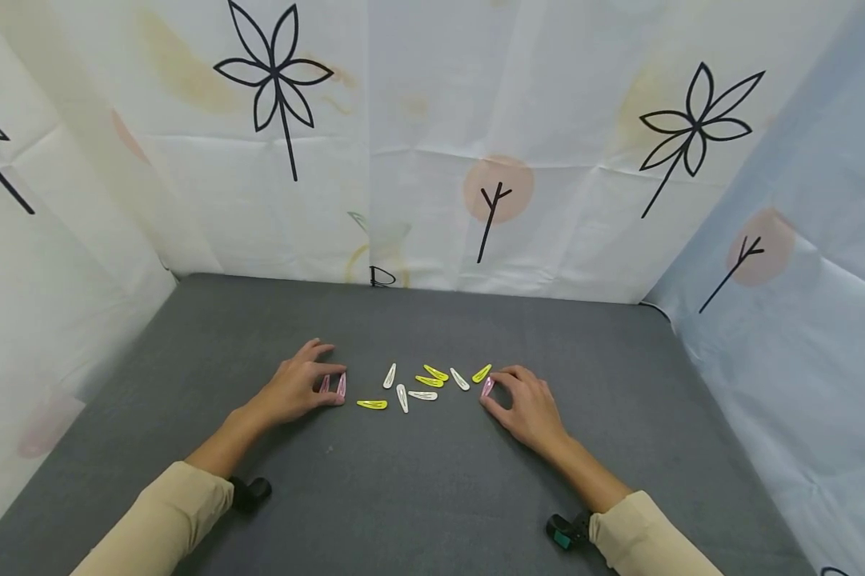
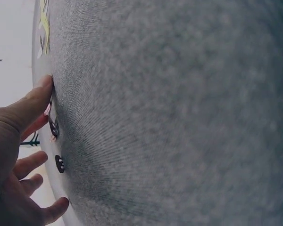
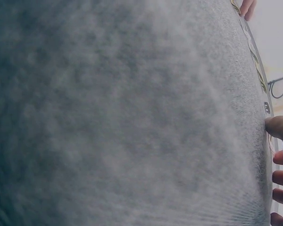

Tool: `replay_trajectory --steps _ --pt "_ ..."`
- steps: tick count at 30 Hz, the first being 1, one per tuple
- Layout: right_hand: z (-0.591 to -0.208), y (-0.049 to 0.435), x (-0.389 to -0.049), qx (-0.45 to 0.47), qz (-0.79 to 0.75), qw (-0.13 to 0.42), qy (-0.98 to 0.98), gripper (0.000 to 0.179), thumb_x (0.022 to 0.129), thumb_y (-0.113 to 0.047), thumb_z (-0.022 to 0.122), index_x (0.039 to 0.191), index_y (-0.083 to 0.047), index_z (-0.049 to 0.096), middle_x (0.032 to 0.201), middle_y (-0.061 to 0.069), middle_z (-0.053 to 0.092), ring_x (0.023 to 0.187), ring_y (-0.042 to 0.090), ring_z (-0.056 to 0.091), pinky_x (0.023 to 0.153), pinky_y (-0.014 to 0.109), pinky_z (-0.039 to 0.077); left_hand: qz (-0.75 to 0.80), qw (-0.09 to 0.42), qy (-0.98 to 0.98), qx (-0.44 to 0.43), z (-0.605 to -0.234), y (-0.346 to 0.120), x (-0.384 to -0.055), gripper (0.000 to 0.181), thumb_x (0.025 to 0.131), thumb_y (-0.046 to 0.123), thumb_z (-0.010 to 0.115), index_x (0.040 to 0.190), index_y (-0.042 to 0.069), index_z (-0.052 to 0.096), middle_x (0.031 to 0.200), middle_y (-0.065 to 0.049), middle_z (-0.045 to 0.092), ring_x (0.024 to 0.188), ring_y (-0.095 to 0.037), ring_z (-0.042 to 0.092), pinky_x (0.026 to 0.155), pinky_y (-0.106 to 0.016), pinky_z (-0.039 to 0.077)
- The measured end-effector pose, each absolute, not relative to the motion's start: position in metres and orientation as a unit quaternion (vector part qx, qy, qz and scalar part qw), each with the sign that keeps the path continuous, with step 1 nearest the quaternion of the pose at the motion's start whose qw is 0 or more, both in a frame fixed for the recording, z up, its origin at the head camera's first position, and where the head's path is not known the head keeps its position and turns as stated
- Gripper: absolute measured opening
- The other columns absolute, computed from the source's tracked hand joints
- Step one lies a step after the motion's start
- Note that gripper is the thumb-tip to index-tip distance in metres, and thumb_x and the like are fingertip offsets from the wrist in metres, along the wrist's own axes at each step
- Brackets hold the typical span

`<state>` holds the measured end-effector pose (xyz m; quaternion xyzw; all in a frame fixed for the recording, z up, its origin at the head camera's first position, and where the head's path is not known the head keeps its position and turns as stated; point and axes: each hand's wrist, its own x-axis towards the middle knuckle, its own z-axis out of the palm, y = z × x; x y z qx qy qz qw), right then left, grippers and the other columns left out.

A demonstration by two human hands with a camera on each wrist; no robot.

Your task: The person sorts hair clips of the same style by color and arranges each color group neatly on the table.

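My left hand (image 1: 298, 386) is at the left end of a scatter of hair clips, thumb and index finger pinching a pink hair clip (image 1: 342, 385) by its two ends. A second pink hair clip (image 1: 325, 384) lies just inside that hand, partly hidden by it. Over on the right, my right hand (image 1: 531, 406) pinches another pink hair clip (image 1: 487, 387) between thumb and index finger. Both hands are low at the cloth. In the left wrist view, the left hand's (image 2: 19, 117) other fingers are spread apart. Only the fingers of the right hand (image 3: 282, 141) show at its wrist view's edge.
Between the hands lie several yellow clips, one (image 1: 372, 405) near the left hand and one (image 1: 482, 373) beside the right. White clips, such as this upright white clip (image 1: 402, 398), lie among them. A grey cloth (image 1: 403, 496) covers the table, with printed curtains (image 1: 432, 104) behind.
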<state>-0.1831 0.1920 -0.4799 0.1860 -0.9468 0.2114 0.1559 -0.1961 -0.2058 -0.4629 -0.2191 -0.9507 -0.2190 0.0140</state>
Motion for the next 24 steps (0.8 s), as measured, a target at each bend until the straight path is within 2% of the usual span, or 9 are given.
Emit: replay_trajectory --steps 8,17,24 --pt "-0.4807 0.1918 -0.1832 0.183 0.214 0.156 -0.947 0.040 0.082 -0.032 0.082 0.112 -0.007 0.073 0.109 0.010 0.066 0.106 0.029 0.062 0.087 0.054 0.044 -0.242 -0.006 -0.947 -0.209 -0.4577 -0.2093 -0.1975 0.056 0.078 0.035 0.085 0.125 0.009 0.070 0.145 -0.027 0.046 0.142 -0.051 0.024 0.095 -0.078 0.028" --pt "-0.4790 0.1908 -0.1824 0.186 0.209 0.158 -0.947 0.040 0.082 -0.031 0.082 0.111 -0.006 0.073 0.109 0.010 0.066 0.106 0.030 0.062 0.087 0.054 0.045 -0.241 -0.010 -0.948 -0.210 -0.4574 -0.2101 -0.1976 0.047 0.084 0.032 0.080 0.125 0.011 0.071 0.145 -0.027 0.046 0.143 -0.051 0.023 0.096 -0.078 0.027" --pt "-0.4788 0.1906 -0.1825 0.184 0.212 0.156 -0.947 0.039 0.082 -0.031 0.082 0.111 -0.006 0.073 0.109 0.009 0.066 0.105 0.029 0.062 0.087 0.054 0.045 -0.245 -0.013 -0.949 -0.200 -0.4614 -0.2124 -0.1982 0.046 0.084 0.034 0.080 0.124 0.013 0.072 0.146 -0.026 0.045 0.144 -0.050 0.022 0.097 -0.078 0.025"
